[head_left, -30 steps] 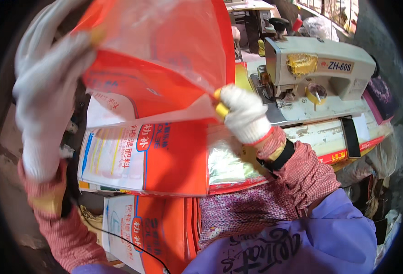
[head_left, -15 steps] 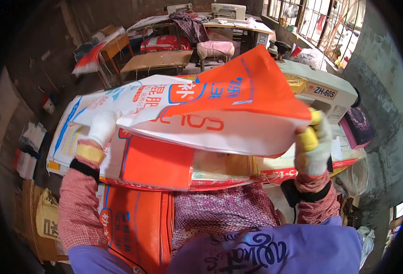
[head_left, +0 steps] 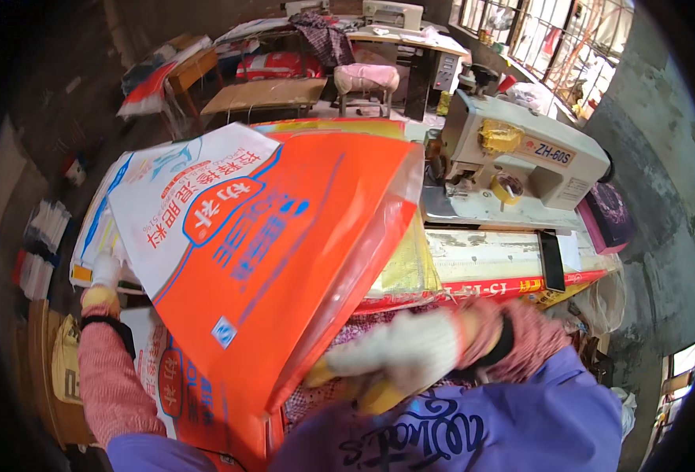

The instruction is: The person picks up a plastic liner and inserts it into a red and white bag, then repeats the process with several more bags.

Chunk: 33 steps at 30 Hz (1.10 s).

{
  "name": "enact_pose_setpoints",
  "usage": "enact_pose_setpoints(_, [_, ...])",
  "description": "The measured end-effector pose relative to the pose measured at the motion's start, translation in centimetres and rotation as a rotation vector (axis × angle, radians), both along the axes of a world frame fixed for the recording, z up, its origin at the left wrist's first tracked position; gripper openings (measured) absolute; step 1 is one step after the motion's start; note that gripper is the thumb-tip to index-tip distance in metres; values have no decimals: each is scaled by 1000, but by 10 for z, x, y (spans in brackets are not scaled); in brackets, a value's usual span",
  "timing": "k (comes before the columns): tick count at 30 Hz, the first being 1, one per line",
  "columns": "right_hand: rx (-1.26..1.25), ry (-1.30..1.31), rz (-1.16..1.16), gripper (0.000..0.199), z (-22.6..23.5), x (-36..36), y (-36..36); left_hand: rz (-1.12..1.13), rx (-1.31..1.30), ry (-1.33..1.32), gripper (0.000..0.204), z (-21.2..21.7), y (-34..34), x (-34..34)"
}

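A large orange and white printed woven sack [head_left: 300, 204] lies slantwise over the worktable, its lower end hanging toward my lap. My left hand [head_left: 105, 277], in a white glove with a yellow cuff, is at the sack's left edge, over a stack of white sacks [head_left: 96, 228]; its fingers are blurred. Close beside the sack's lower right edge is my right hand [head_left: 399, 352], white-gloved with yellow fingertips, smeared by motion. Its thumb and fingers look apart, with nothing seen between them. More orange sacks [head_left: 182, 393] lie across my lap, partly covered.
A white sewing machine [head_left: 521, 157] stands on the table's right, with a black phone [head_left: 550, 261] before it and a purple box [head_left: 606, 216] beyond. Farther back are a padded stool [head_left: 365, 79], a brown board-topped table [head_left: 265, 96] and another sewing machine [head_left: 393, 14].
The sack, held up between both hands before, has swung down and left, uncovering the sewing machine. My right hand has come off its corner and dropped toward my lap; my left hand moved left and down.
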State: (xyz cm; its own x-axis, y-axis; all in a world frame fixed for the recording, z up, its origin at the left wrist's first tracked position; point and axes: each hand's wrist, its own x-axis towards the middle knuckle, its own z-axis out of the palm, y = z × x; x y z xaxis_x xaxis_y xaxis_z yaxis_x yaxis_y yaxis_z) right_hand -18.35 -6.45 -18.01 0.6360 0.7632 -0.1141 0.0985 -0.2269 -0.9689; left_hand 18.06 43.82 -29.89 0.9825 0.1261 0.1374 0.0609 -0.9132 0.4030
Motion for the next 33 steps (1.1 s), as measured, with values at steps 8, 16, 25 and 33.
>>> enact_pose_setpoints(8, [-824,-1746,-531,40,52,134,-97,-154,-925,388,64,13,-121,-239])
enact_pose_setpoints(16, [-999,-346,-687,59,-98,102,-103,-424,-923,370,40,-2,-178,-337])
enact_pose_setpoints(25, [-835,-618,-623,52,-114,132,-14,-72,-649,-324,29,73,-137,-340])
enact_pose_setpoints(33, [-832,-1036,-500,22,-197,121,162,500,-918,-84,44,-77,-85,-512])
